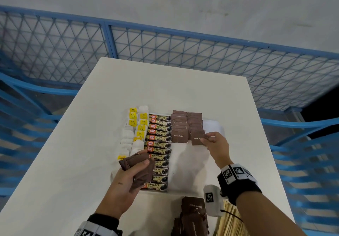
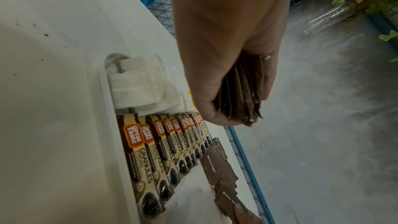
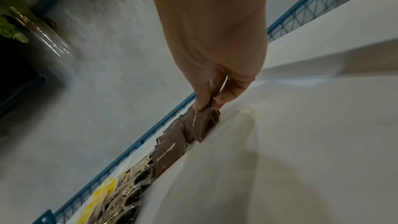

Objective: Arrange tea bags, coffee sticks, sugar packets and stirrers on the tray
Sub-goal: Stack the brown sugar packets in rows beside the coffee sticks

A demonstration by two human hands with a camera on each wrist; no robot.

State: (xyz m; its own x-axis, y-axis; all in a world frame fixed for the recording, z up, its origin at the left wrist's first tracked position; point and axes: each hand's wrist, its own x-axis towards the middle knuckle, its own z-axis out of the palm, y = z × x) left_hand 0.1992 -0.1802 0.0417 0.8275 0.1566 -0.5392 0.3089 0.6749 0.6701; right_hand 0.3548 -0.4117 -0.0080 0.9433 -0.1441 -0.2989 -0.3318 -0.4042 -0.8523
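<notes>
Pinching one brown sugar packet (image 1: 197,139) by its edge between thumb and fingertips, the right hand (image 1: 216,145) sets it at the near end of the sugar rows (image 1: 187,125), right of the coffee sticks (image 1: 159,149) on the white tray (image 1: 213,125). The left hand (image 1: 126,184) curls round a spare stack of packets (image 1: 139,169) over the sticks' near end. A loosened clutch could spill that stack onto the sticks; a nudge could skew the overlapped rows. Tea bags (image 1: 134,131) lie left of the sticks; wooden stirrers (image 1: 230,223) wait off-tray, nearer the person.
</notes>
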